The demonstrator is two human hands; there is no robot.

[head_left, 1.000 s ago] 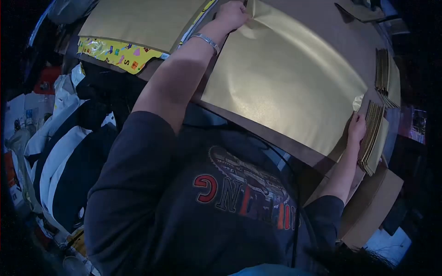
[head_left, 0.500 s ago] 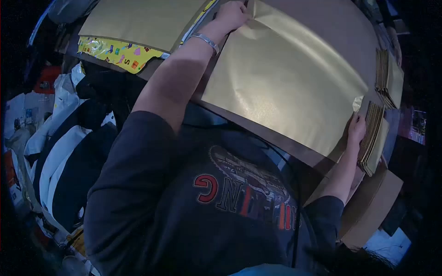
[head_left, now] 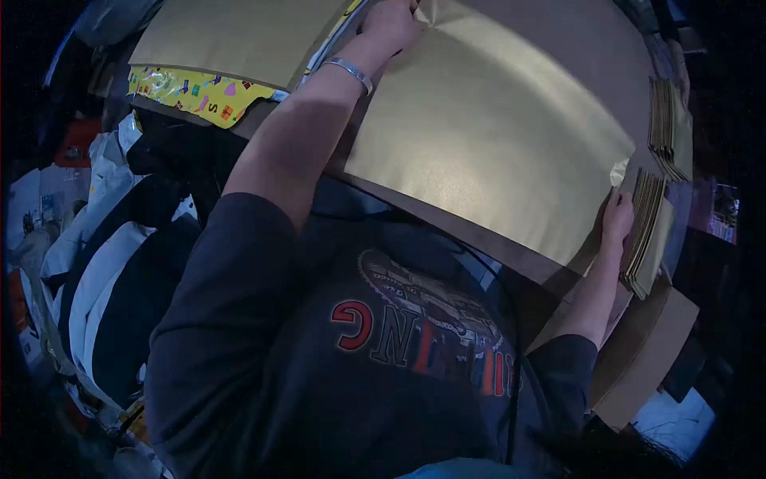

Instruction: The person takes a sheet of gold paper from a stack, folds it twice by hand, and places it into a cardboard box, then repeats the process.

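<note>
A large sheet of gold paper (head_left: 487, 152) lies slanted on the brown table in front of me. Its upper left corner is pinched in my left hand (head_left: 392, 25), which is closed and partly cut off by the top of the view. Closed on the right edge is my right hand (head_left: 617, 215), just below a small crumpled fold in the paper. The sheet bulges slightly along its far side. Right beside my right hand stands a stack of folded gold pieces (head_left: 648, 231), brown along their edges.
Another gold sheet (head_left: 239, 36) lies at the upper left over yellow patterned wrapping (head_left: 195, 92). A second folded stack (head_left: 669, 128) sits at the far right. Below the table's right side is a cardboard box (head_left: 646, 351). A dark cable hangs by my shirt.
My left hand has shifted slightly left and up with the paper's corner. The creases in the sheet's left and lower part have smoothed out. My right hand keeps its hold.
</note>
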